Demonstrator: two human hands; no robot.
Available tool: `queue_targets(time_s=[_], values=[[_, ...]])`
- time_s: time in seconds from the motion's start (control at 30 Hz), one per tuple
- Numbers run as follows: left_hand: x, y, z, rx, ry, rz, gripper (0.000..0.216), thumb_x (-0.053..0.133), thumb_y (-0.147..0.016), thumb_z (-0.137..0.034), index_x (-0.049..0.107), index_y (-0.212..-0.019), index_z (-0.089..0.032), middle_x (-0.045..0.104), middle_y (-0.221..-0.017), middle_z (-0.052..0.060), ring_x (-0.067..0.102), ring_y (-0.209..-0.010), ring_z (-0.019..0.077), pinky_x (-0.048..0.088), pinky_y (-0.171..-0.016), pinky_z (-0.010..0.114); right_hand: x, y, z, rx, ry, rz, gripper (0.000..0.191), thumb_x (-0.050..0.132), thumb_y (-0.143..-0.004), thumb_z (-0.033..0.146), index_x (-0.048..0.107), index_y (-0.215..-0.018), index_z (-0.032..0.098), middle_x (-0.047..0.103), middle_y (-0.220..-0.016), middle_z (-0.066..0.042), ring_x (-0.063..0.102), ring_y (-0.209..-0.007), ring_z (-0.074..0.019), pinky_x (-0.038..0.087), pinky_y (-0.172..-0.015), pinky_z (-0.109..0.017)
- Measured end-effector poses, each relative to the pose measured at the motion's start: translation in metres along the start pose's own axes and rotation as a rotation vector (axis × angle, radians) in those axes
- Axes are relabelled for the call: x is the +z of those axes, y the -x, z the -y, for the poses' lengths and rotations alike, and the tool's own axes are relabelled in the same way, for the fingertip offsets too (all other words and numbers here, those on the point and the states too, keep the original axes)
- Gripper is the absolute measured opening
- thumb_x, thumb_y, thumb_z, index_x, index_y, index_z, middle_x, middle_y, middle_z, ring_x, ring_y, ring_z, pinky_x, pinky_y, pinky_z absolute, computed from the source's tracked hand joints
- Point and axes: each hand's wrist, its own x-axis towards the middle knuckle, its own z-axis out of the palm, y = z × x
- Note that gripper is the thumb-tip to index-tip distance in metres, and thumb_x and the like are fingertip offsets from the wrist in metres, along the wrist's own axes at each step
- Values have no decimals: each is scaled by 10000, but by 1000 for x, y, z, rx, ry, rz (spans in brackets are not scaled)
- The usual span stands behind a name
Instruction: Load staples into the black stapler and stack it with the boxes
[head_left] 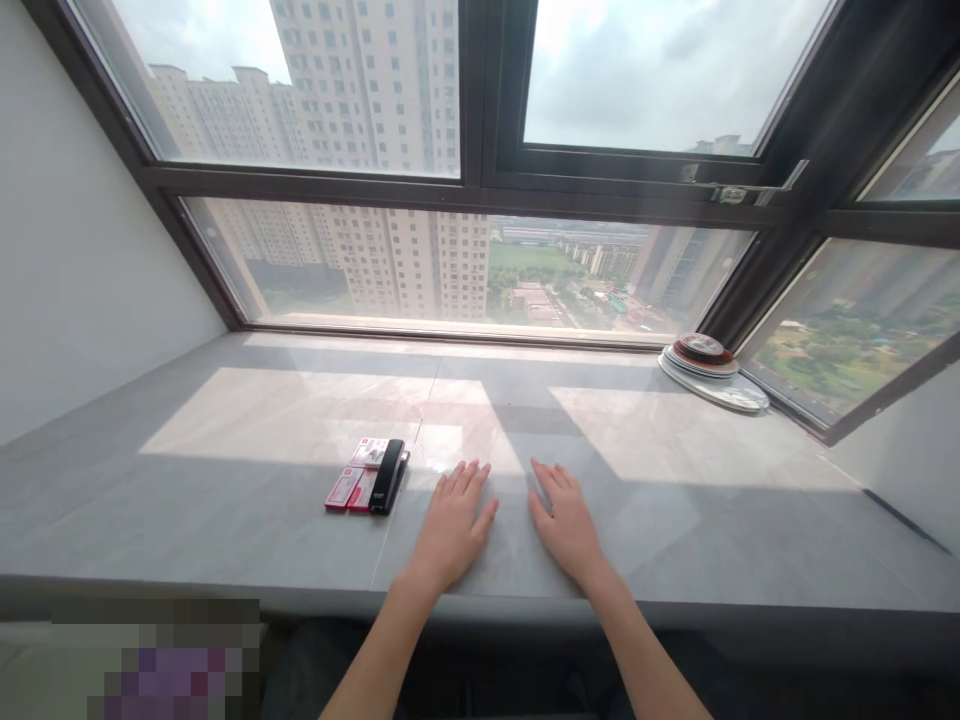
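My left hand [452, 524] lies flat on the grey stone window sill [225, 500], fingers stretched out, holding nothing. My right hand [566, 522] lies flat beside it, palm down, fingers apart, also holding nothing. Just left of my left hand sits a black stapler [388, 476], lying on its long side pointing away from me. Against the stapler's left side are small red and white boxes [351, 482], three as far as I can see. Neither hand touches the stapler or the boxes.
A stack of round plates [709, 368] stands at the far right corner of the sill by the window frame. Large dark-framed windows [480, 190] run along the back. A white wall [75, 260] closes the left side. Sunlit patches fall across the sill.
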Motion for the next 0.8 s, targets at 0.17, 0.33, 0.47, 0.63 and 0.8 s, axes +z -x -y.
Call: queue_targets(time_s=[0.17,0.33,0.47,0.63,0.8], values=[[29,0,-1,0,-93,33,565,444,-1013,-469,335,-1559,-374,320,-1643,21,204,-1545,296,172,-1236,587,-8,17,-8,11,346,105,554,356,-1032,452,360,-1577,355,256,-1666,20,94,-1556,-329,70,-1227,-583],[24,3,3,3,-106,44,554,430,-1019,-470,336,-1559,-389,318,-1644,13,230,-1539,282,208,-1231,575,-5,19,-1,25,408,124,587,315,-1034,520,304,-1598,356,187,-1682,13,69,-1560,-336,63,-1217,-598],[24,3,1,7,-132,46,552,429,-1021,-469,343,-1560,-383,312,-1646,17,235,-1538,286,221,-1229,573,-6,20,0,24,428,115,591,300,-1037,525,305,-1600,346,187,-1682,4,75,-1559,-340,57,-1217,-602],[26,3,0,19,-215,90,552,362,-1045,-443,296,-1586,-355,262,-1664,12,197,-1550,279,196,-1238,570,-5,25,5,26,466,111,607,282,-1038,544,301,-1604,324,173,-1686,-13,56,-1559,-348,30,-1213,-614],[26,4,-1,7,-277,114,556,314,-1053,-458,278,-1595,-341,233,-1672,2,174,-1556,264,182,-1248,542,-6,27,8,42,479,132,615,262,-1037,562,295,-1604,327,157,-1690,-8,31,-1561,-341,6,-1214,-613]])
